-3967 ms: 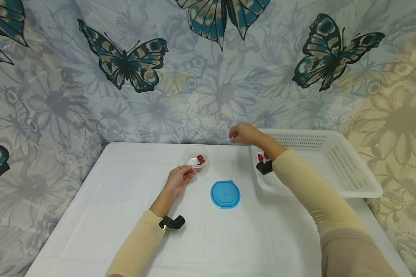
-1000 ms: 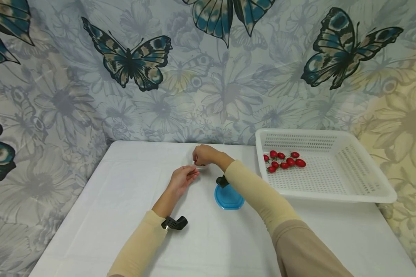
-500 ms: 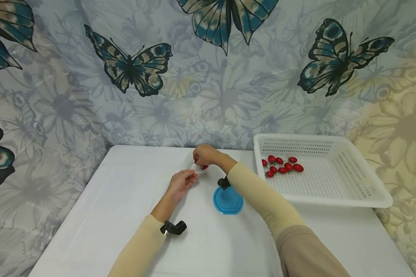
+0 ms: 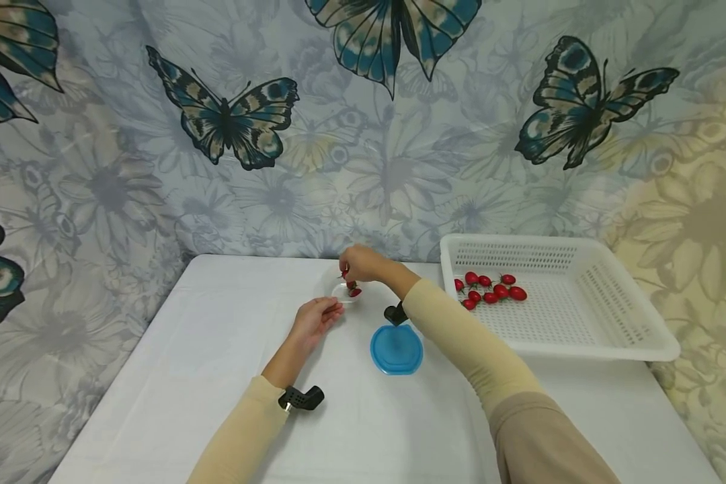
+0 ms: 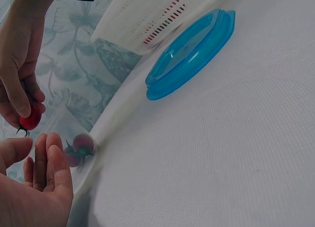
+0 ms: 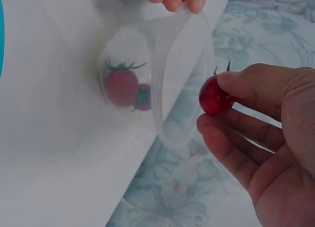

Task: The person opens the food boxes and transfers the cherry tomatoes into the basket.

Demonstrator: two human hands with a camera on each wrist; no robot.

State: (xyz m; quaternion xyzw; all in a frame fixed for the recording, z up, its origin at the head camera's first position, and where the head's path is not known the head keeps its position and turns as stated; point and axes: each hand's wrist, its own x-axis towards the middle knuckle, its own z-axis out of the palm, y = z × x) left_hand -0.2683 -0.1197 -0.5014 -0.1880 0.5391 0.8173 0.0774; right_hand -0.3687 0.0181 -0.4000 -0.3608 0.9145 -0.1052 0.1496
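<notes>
My right hand (image 4: pixel 363 263) pinches a red cherry tomato (image 6: pixel 215 96) with a green stem between thumb and fingertips. It holds the tomato just outside the open mouth of a clear plastic container (image 6: pixel 160 89), which sits near the table's back edge. Inside are a few more cherry tomatoes (image 6: pixel 122 86), partly blurred through the wall. My left hand (image 4: pixel 312 324) steadies the container, its thumb and fingertips pinching the near rim. A round blue lid (image 4: pixel 396 349) lies flat on the table, in front and to the right of the container.
A white perforated plastic basket (image 4: pixel 581 346) stands on the table's right side. Several cherry tomatoes (image 4: pixel 501 291) lie in its left part. The white-covered table (image 4: pixel 175 376) ends at a wall hung with butterfly-patterned cloth (image 4: pixel 393 168).
Four seconds ago my right hand was by the basket's back left corner; it moved left to the container. In the last second it rose slightly with a tomato. The left hand stayed put.
</notes>
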